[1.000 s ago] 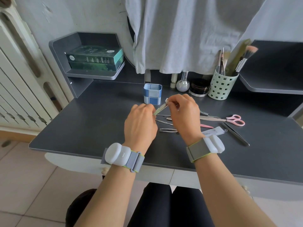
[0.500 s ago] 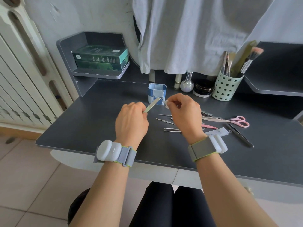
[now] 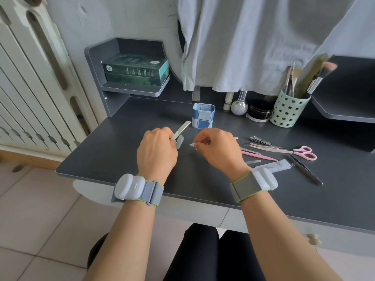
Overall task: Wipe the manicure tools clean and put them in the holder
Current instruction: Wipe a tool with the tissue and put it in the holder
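At centre frame, a person's left hand (image 3: 157, 151) gripped a slim pale-green-handled metal nail file (image 3: 182, 128), its blade angled up toward the blue-and-white checked square holder (image 3: 203, 115) standing just beyond, apparently lined up for dropping in. The right hand (image 3: 218, 148) pinched a small white wipe (image 3: 193, 144) between curled fingers, held apart from the file. A small clear piece (image 3: 180, 141) showed just beside the left hand's fingers; what it was could not be told. At right of frame, the unwiped tools lay together on the dark grey table (image 3: 121, 151): pink-handled scissors (image 3: 304, 152), silver nail clippers (image 3: 260, 140), a pink cuticle pusher (image 3: 258, 155) and black tweezers (image 3: 306, 170), near the wiping hand. A pale green perforated cup of brushes (image 3: 289, 111) stood at upper right.
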A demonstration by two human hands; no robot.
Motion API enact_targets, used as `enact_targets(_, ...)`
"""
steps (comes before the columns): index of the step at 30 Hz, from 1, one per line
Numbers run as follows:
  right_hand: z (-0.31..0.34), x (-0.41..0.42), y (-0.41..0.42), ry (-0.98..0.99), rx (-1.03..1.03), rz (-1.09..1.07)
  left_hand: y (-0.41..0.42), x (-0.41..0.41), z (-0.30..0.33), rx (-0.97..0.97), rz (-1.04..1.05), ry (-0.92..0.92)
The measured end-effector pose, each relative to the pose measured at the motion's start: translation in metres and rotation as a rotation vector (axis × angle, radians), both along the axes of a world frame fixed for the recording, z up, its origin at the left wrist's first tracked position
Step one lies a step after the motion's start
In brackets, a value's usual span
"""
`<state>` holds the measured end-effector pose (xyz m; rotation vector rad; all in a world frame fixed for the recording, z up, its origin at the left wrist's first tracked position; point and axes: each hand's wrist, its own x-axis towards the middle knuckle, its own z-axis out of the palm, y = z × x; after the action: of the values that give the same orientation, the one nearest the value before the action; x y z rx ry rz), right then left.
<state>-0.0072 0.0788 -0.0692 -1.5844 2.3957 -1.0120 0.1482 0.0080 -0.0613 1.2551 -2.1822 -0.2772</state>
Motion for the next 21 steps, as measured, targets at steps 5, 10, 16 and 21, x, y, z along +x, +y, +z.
enact_targets(5,0.000,0.006,-0.001,0.052,0.194,0.083,-0.003,0.005,-0.002,-0.001,0.013,0.000)
enact_targets(10,0.008,0.007,-0.009,0.047,0.198,0.061,-0.005,0.011,-0.007,0.006,0.023,0.006)
enact_targets(16,0.009,0.011,-0.025,0.028,0.171,-0.001,-0.010,0.015,-0.009,0.021,0.034,0.022)
enact_targets(21,0.008,0.020,-0.042,0.060,0.197,-0.046,-0.011,0.019,-0.010,0.025,0.051,0.021)
